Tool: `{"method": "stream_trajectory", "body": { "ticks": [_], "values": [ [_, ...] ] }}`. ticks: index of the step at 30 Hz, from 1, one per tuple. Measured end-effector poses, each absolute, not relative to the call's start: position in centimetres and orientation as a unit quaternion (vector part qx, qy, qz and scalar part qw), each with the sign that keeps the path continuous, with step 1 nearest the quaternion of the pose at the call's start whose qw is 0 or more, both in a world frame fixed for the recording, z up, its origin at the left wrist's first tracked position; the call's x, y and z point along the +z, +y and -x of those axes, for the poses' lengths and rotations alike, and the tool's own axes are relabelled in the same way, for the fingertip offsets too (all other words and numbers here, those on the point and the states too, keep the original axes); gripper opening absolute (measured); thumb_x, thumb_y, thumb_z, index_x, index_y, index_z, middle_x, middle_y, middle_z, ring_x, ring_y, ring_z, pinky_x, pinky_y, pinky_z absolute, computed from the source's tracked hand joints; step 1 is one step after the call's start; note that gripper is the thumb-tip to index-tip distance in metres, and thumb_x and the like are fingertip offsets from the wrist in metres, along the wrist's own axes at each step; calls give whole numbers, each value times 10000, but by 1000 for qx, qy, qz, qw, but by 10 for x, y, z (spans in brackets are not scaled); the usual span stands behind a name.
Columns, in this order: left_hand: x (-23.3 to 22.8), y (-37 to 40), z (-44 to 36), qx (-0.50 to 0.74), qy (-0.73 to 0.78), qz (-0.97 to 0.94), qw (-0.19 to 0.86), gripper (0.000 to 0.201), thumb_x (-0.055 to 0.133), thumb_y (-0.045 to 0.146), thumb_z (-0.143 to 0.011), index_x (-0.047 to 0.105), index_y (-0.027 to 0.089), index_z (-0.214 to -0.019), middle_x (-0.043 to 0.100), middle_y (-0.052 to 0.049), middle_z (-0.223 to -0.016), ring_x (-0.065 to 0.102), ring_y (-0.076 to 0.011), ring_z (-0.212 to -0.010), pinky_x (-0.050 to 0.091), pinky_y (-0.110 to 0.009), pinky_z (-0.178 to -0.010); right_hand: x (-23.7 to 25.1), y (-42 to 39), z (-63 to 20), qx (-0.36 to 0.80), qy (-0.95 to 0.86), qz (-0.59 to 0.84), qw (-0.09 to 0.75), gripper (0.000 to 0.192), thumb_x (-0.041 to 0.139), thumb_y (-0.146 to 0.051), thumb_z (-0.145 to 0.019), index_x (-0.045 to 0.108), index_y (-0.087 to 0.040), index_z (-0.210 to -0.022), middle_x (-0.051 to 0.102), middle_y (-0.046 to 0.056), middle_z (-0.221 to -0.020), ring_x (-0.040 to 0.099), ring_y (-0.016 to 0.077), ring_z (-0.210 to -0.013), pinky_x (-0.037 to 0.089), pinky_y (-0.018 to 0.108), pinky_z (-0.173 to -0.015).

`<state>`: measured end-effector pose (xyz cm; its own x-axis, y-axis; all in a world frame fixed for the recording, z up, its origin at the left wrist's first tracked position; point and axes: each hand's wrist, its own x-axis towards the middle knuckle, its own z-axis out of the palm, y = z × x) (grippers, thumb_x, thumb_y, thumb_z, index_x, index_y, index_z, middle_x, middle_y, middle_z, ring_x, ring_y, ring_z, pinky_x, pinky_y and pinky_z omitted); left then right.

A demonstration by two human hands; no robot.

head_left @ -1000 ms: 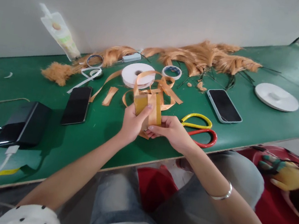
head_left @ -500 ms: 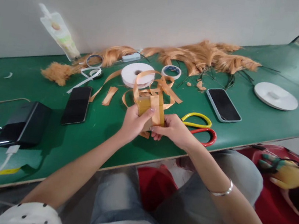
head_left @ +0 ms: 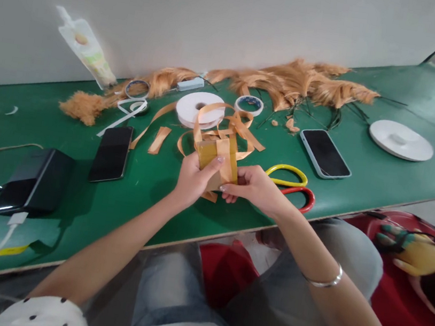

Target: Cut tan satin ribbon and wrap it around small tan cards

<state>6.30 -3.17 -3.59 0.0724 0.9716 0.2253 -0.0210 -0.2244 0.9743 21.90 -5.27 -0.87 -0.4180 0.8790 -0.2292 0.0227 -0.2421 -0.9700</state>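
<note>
My left hand [head_left: 191, 180] grips a small mustard-yellow box [head_left: 207, 154] from the left, thumb on its face, just above the green table [head_left: 132, 194]. My right hand [head_left: 253, 187] pinches the orange ribbon [head_left: 227, 156] wrapped over the box's right side. More of that ribbon loops and curls loosely behind the box [head_left: 227, 124]. The box's lower part is hidden by my fingers.
Scissors with a yellow and a red handle [head_left: 293, 183] lie right of my hands. Two phones [head_left: 112, 152] [head_left: 324, 153], a white tape roll [head_left: 198, 107], a white disc [head_left: 401, 140], a black power bank [head_left: 32, 180] and orange fibre bundles [head_left: 293, 82] lie about.
My right hand has slid slightly left and up along the ribbon on the box. The box has stayed in nearly the same place.
</note>
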Motion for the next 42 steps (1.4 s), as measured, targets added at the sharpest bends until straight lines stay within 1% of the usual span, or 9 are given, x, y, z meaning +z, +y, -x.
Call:
{"method": "stream_trajectory", "body": {
  "ticks": [9, 14, 17, 20, 23, 25, 28, 36, 42],
  "values": [
    [-32, -34, -64, 503, 398, -604, 472, 323, 645, 467, -770, 613, 148, -734, 640, -3, -647, 578, -104, -562, 467, -206, -519, -11, -51, -218, 633, -548, 446, 316, 79, 695, -156, -668, 624, -121, -668, 644, -1, -584, 601, 100, -538, 527, 253, -585],
    [-28, -33, -61, 474, 439, -653, 395, 360, 641, 488, -757, 657, 140, -845, 713, -51, -801, 659, -175, -728, 513, -253, -628, -4, -49, -231, 575, -566, 420, 417, 338, 732, -249, -664, 619, -167, -973, 686, 24, -860, 656, 156, -791, 543, 314, -754],
    [-28, -34, -61, 416, 445, -691, 389, 386, 632, 507, -750, 665, 136, -853, 724, -61, -817, 669, -196, -751, 516, -264, -632, 0, -40, -252, 449, -603, 478, 454, 265, 652, -298, -753, 619, -171, -983, 680, 51, -885, 650, 180, -839, 525, 357, -807],
    [-28, -36, -61, 389, 445, -705, 392, 371, 616, 491, -768, 664, 139, -877, 729, -59, -841, 672, -196, -771, 514, -258, -641, 3, -22, -288, 158, -608, 645, 435, 222, 603, -225, -783, 621, -163, -995, 664, 92, -953, 627, 220, -917, 460, 422, -904],
    [-29, -36, -60, 383, 440, -707, 400, 357, 611, 483, -777, 657, 144, -880, 726, -53, -832, 671, -195, -780, 512, -258, -656, 3, -3, -327, 6, -542, 793, 279, 633, 714, -235, -708, 478, -136, -1287, 513, 226, -1291, 476, 343, -1213, 342, 507, -997],
    [-30, -35, -59, 382, 438, -707, 404, 353, 612, 487, -777, 653, 147, -861, 719, -49, -800, 667, -193, -758, 507, -259, -643, 2, 5, -347, 31, -492, 853, 171, 850, 759, -292, -679, 344, -70, -1387, 425, 328, -1347, 411, 406, -1265, 312, 522, -992],
    [-31, -34, -58, 389, 434, -708, 399, 347, 607, 494, -780, 646, 153, -830, 709, -46, -764, 658, -188, -720, 493, -259, -613, -1, 10, -361, 105, -457, 877, 105, 875, 723, -352, -714, 281, -24, -1395, 488, 349, -1264, 482, 399, -1192, 364, 469, -925],
    [-29, -36, -59, 387, 411, -718, 408, 352, 583, 492, -805, 647, 152, -871, 722, -62, -821, 668, -197, -759, 496, -263, -631, -13, 14, -371, 91, -493, 854, 139, 909, 721, -333, -693, 266, -77, -1437, 465, 278, -1337, 466, 345, -1201, 349, 417, -936],
    [-28, -36, -58, 379, 412, -720, 409, 363, 579, 495, -806, 654, 147, -878, 726, -64, -820, 673, -205, -756, 497, -270, -630, -15, 14, -371, 92, -493, 854, 137, 867, 703, -368, -706, 308, -98, -1429, 455, 270, -1344, 412, 363, -1221, 307, 449, -946]
  ]
}}
